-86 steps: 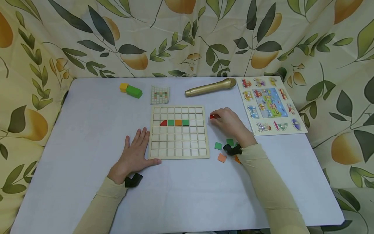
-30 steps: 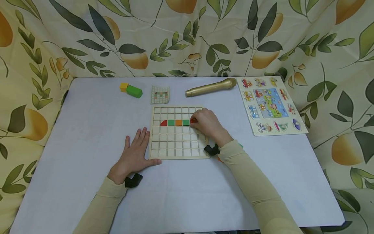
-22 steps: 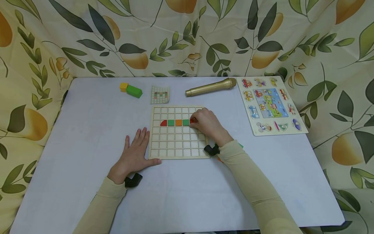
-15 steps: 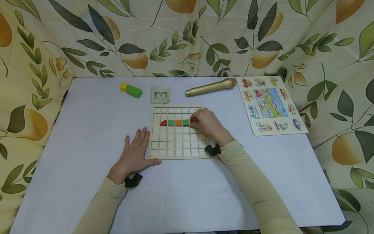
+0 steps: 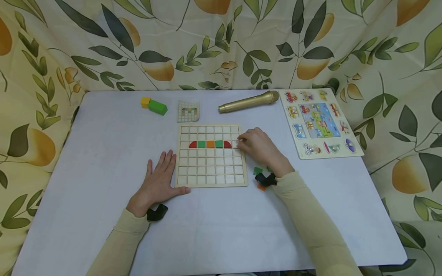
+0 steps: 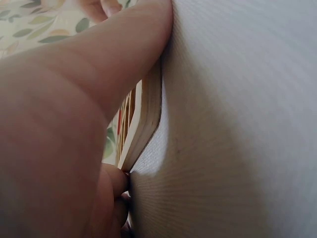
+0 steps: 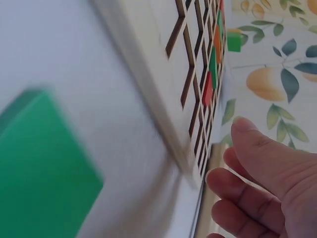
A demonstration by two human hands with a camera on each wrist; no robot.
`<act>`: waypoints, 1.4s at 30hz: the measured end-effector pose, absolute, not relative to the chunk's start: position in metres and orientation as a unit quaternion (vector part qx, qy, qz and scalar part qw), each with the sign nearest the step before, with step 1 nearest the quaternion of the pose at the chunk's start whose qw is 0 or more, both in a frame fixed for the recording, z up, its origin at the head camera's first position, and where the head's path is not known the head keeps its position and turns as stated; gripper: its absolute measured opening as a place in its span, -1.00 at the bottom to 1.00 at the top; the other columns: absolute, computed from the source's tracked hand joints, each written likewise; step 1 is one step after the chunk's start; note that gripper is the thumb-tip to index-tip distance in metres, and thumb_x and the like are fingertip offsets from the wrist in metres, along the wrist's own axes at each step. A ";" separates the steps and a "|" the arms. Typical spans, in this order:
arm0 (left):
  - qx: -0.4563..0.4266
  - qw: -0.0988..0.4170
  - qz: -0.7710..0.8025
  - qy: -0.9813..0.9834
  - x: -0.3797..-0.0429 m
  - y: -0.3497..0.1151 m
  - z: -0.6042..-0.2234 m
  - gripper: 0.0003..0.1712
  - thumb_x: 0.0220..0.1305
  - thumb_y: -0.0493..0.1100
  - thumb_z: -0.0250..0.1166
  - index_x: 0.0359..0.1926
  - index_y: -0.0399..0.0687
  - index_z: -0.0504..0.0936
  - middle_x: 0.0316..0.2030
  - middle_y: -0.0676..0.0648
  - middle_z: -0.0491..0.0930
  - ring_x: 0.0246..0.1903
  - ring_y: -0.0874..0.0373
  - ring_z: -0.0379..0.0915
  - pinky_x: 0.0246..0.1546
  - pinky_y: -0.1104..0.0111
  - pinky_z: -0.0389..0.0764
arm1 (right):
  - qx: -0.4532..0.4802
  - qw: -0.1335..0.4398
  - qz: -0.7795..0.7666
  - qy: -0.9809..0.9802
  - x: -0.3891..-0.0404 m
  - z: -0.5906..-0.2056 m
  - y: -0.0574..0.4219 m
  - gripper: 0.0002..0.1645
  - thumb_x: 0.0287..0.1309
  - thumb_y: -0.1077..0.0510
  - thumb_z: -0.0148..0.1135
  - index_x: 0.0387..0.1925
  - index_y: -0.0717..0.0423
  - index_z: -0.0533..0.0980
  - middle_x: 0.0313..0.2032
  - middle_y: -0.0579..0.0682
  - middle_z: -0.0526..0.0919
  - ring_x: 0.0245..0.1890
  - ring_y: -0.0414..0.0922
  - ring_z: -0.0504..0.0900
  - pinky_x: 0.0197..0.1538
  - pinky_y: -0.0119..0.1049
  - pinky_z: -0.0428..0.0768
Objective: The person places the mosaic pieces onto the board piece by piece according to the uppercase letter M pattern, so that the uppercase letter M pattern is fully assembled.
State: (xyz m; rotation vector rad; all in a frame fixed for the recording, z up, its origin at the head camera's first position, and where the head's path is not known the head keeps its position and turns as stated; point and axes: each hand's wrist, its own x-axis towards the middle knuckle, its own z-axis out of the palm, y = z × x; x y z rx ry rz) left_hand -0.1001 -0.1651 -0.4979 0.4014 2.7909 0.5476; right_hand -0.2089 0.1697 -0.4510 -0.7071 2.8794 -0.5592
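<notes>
A wooden grid board [image 5: 210, 172] lies mid-table, with a row of tiles in one line of its cells. From left to right the row has a red quarter-round tile [image 5: 193, 144], a green square, an orange square [image 5: 210, 144], a green square and another red quarter-round tile [image 5: 227, 144]. My left hand [image 5: 155, 182] lies flat with spread fingers against the board's left edge and near corner. Over the right edge hovers my right hand [image 5: 260, 147], nothing between its loosely bent fingers; the right wrist view shows thumb and fingertips [image 7: 242, 124] apart.
Loose green [image 5: 258, 171] and orange [image 5: 261, 187] tiles lie right of the board, partly under the right wrist. Behind it are a pattern card [image 5: 188, 111], a gold microphone [image 5: 248, 102] and green [image 5: 157, 107] and yellow blocks. A picture puzzle board [image 5: 300, 147] lies at the right.
My right hand brought a red quarter-round tile from the right to the row's right end, let it go and has drawn back rightward. The left hand has stayed in place.
</notes>
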 end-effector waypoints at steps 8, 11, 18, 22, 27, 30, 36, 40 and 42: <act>0.139 0.131 0.190 0.963 -0.100 -0.165 -0.498 0.48 -0.08 0.57 0.29 0.52 -0.29 -0.17 0.52 -0.21 -0.30 0.47 -0.06 -0.55 0.28 -0.19 -0.53 | -0.230 0.059 -0.191 0.952 -0.195 -0.450 0.191 -0.65 0.20 0.09 0.37 -0.06 0.24 0.66 -0.24 0.05 0.66 -0.18 0.01 0.48 -0.06 -0.10 0.42; 0.139 0.132 0.190 0.963 -0.100 -0.165 -0.498 0.48 -0.08 0.58 0.28 0.52 -0.28 -0.17 0.52 -0.21 -0.30 0.47 -0.06 -0.56 0.28 -0.19 -0.53 | -0.236 0.058 -0.187 0.952 -0.188 -0.451 0.199 -0.65 0.18 0.09 0.39 -0.07 0.24 0.66 -0.22 0.07 0.67 -0.19 0.01 0.48 -0.06 -0.10 0.42; 0.137 0.131 0.190 0.963 -0.100 -0.166 -0.498 0.47 -0.08 0.58 0.27 0.52 -0.28 -0.17 0.52 -0.21 -0.31 0.47 -0.06 -0.56 0.28 -0.18 -0.52 | -0.227 0.080 -0.193 0.951 -0.172 -0.453 0.210 -0.62 0.15 0.05 0.42 -0.08 0.22 0.67 -0.19 0.04 0.67 -0.17 -0.02 0.47 -0.05 -0.11 0.44; 0.135 0.138 0.193 0.962 -0.100 -0.166 -0.497 0.47 -0.07 0.59 0.25 0.52 -0.27 -0.18 0.52 -0.20 -0.32 0.47 -0.05 -0.58 0.28 -0.17 -0.54 | -0.223 0.098 -0.201 0.949 -0.163 -0.453 0.216 -0.57 0.08 -0.01 0.47 -0.10 0.19 0.68 -0.17 0.01 0.67 -0.13 -0.03 0.46 -0.02 -0.10 0.44; 0.134 0.138 0.193 0.962 -0.100 -0.166 -0.497 0.47 -0.06 0.59 0.24 0.53 -0.26 -0.19 0.52 -0.19 -0.33 0.47 -0.03 -0.59 0.29 -0.17 -0.54 | -0.232 0.109 -0.208 0.944 -0.155 -0.453 0.225 -0.58 0.02 -0.02 0.51 -0.15 0.16 0.69 -0.17 -0.02 0.66 -0.13 -0.02 0.46 -0.01 -0.08 0.42; 0.135 0.135 0.194 0.962 -0.100 -0.166 -0.497 0.47 -0.07 0.59 0.25 0.52 -0.27 -0.18 0.52 -0.20 -0.32 0.47 -0.04 -0.58 0.28 -0.17 -0.53 | -0.238 0.111 -0.207 0.942 -0.151 -0.453 0.229 -0.60 0.01 -0.02 0.52 -0.17 0.15 0.69 -0.18 -0.03 0.65 -0.14 -0.01 0.46 -0.03 -0.09 0.41; 0.136 0.133 0.192 0.963 -0.100 -0.166 -0.498 0.48 -0.08 0.60 0.25 0.52 -0.27 -0.19 0.52 -0.21 -0.32 0.47 -0.05 -0.58 0.28 -0.18 -0.54 | -0.246 0.108 -0.203 0.942 -0.145 -0.455 0.232 -0.60 -0.02 -0.02 0.54 -0.20 0.16 0.70 -0.20 -0.02 0.65 -0.16 -0.01 0.47 -0.06 -0.09 0.40; 0.137 0.133 0.190 0.963 -0.101 -0.166 -0.499 0.49 -0.09 0.60 0.26 0.52 -0.27 -0.19 0.52 -0.20 -0.32 0.47 -0.05 -0.58 0.28 -0.18 -0.54 | -0.244 0.108 -0.209 0.941 -0.142 -0.455 0.233 -0.60 -0.04 -0.01 0.55 -0.22 0.16 0.70 -0.22 -0.03 0.64 -0.18 -0.02 0.46 -0.07 -0.07 0.40; 0.137 0.133 0.189 0.963 -0.101 -0.166 -0.499 0.49 -0.09 0.60 0.26 0.52 -0.26 -0.19 0.52 -0.20 -0.32 0.47 -0.04 -0.58 0.28 -0.18 -0.54 | -0.244 0.107 -0.213 0.940 -0.140 -0.456 0.233 -0.61 -0.05 0.00 0.56 -0.22 0.15 0.70 -0.22 -0.04 0.64 -0.18 -0.03 0.46 -0.07 -0.05 0.39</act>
